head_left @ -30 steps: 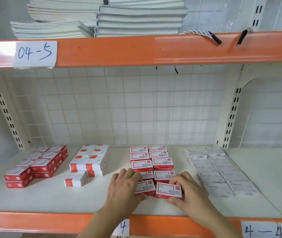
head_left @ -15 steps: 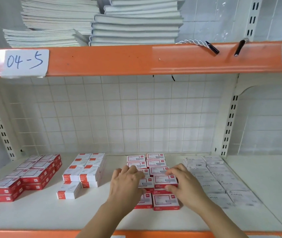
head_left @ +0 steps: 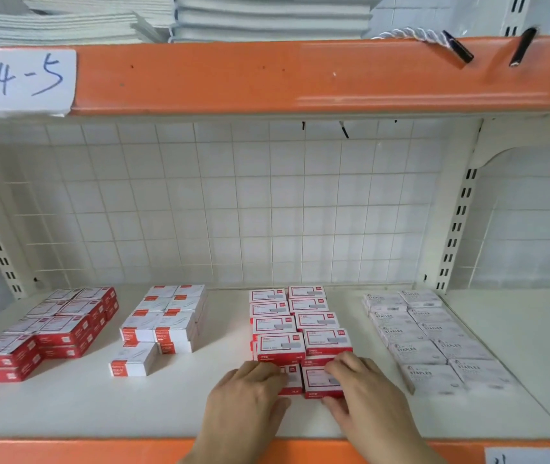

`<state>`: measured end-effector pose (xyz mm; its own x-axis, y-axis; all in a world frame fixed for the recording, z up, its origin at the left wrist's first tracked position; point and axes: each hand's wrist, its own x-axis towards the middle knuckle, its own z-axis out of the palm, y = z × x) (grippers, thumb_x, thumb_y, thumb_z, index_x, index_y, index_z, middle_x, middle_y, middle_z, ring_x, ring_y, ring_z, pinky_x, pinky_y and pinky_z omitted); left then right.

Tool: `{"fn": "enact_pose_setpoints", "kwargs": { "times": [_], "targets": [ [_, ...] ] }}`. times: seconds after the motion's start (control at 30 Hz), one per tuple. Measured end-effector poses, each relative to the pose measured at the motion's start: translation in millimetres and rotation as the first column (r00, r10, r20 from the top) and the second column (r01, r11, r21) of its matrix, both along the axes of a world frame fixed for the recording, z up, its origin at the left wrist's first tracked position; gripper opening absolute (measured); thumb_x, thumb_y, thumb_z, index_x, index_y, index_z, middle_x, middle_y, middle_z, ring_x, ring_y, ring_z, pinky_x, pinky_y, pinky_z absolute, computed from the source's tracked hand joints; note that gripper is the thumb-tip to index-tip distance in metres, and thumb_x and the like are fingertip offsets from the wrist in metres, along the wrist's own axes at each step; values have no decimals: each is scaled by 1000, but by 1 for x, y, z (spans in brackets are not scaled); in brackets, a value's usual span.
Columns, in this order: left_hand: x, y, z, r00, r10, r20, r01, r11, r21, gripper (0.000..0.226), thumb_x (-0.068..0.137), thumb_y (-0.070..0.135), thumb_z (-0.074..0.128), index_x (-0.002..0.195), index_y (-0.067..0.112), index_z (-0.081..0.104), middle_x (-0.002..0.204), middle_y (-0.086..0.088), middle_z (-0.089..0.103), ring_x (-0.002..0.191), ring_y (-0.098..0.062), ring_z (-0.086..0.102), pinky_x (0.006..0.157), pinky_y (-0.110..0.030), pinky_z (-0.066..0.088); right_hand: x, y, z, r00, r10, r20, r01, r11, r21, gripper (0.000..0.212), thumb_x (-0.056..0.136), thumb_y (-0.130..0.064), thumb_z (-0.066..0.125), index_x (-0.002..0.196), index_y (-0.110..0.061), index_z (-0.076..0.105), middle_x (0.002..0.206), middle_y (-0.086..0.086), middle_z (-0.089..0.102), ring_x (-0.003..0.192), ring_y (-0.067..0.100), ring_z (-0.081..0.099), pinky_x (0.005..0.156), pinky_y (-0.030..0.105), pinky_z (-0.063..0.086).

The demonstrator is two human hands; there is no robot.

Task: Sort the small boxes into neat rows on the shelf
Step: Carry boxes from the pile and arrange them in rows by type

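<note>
White shelf: left hand, right hand fingers curled, gripping front red boxes.

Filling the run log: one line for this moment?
left hand: on front-left box | right hand: grips front-right box | red-and-white stack: mid-shelf

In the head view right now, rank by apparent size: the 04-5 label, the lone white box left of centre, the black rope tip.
1. 04-5 label, clearly largest.
2. Lone white box.
3. Black rope tip, smallest.
The label sits nearer the camera, so true sizes stay unsure.
</note>
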<state>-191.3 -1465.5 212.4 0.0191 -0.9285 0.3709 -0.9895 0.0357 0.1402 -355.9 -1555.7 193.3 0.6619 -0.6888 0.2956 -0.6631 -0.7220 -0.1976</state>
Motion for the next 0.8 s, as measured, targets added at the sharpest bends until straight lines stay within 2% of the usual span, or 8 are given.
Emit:
{"fn": "enact_pose_setpoints", "kwargs": {
  "times": [0.07,0.13,0.23,0.33,0.53,0.63,0.7,0.8],
  "targets": [
    [-4,6,3,998,14,-55,-8,994,105,40,82,51,61,122,48,56,129,29,50,118,7,46,91,-14,43,0,-1,0,1000,5,10,-5,999,32,37,91,-46,49,125,-34,40,125,-21,35,116,6,33,85,16,40],
    [1,8,-8,997,4,-79,2,998,70,42,95,46,37,137,51,36,143,34,29,132,8,25,102,-14,33,-3,-5,2,1000,3,9,-3,997,71,39,90,-43,53,127,-34,40,125,-19,36,115,6,36,86,17,40],
    [4,8,-10,997,22,-77,-15,996,85,42,96,44,37,137,52,34,142,36,27,132,10,21,100,-12,33,-7,-5,3,999,-20,31,15,990,137,46,88,-43,57,130,-34,42,124,-17,36,117,2,40,86,17,41],
    [8,7,-13,994,36,-99,-27,996,86,42,94,42,43,134,50,39,138,35,34,128,9,25,96,-12,37,-7,-3,7,999,-12,-34,16,993,118,41,87,-48,57,122,-35,41,123,-17,33,116,2,37,78,17,39],
    [15,-2,-24,983,71,-168,-64,997,43,35,91,35,48,125,45,47,127,33,41,119,10,29,87,-13,43,-16,-6,19,999,-15,34,6,968,250,31,81,-45,65,92,-43,36,106,-25,46,99,-7,42,76,16,34],
    [16,-2,-26,939,48,-340,-81,993,-84,33,91,16,50,111,40,58,112,28,52,109,5,44,80,-16,46,-9,-1,22,989,1,146,-31,978,207,31,81,-41,67,96,-44,40,106,-29,44,99,-11,41,79,11,33],
    [20,-1,-24,845,26,-534,-155,968,-198,37,85,-3,51,91,32,62,96,19,60,93,-4,58,73,-21,49,7,5,21,986,72,153,-89,990,109,29,82,-38,64,105,-38,46,108,-27,41,105,-3,40,80,12,32],
    [23,3,-20,791,-14,-612,-191,944,-269,31,84,-2,58,81,30,59,84,13,59,79,-6,58,65,-20,47,37,12,19,987,118,110,-119,993,10,35,87,-37,57,119,-30,47,115,-16,40,112,6,37,83,18,34]
  ]
}}
